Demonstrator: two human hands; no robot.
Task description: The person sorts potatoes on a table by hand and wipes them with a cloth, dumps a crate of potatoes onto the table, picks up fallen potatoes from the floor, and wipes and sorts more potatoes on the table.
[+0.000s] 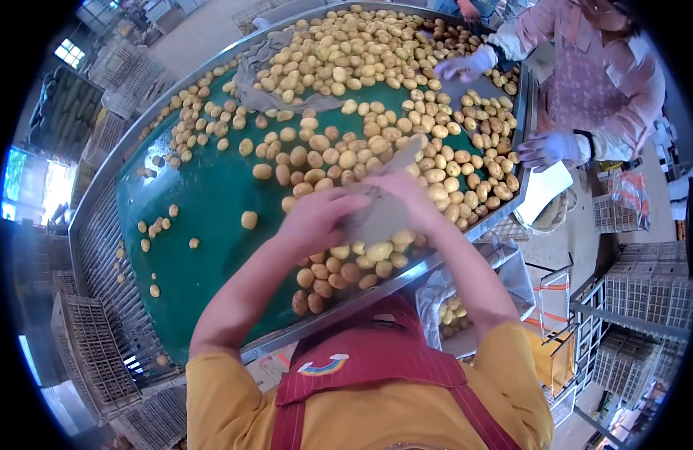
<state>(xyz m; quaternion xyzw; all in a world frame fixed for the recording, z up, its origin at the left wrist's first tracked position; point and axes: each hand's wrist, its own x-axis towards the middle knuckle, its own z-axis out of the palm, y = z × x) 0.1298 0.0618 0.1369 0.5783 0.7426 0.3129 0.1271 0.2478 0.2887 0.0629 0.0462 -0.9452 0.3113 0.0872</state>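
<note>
My left hand is over the front part of a green sorting table, its fingers closed on the left edge of a grey cloth. My right hand grips the same cloth from the other side, and a strip of it sticks up past that hand. Blur hides the exact shape of the cloth. Potatoes lie behind and around both hands, with several more potatoes just below, near the metal rim. A second crumpled grey cloth rests among the potatoes farther back.
The green table has a raised metal rim and a slatted section at the left. Across to the right, a co-worker's gloved hands are at the potatoes and rim. A lined sack with potatoes stands below; plastic crates are stacked right.
</note>
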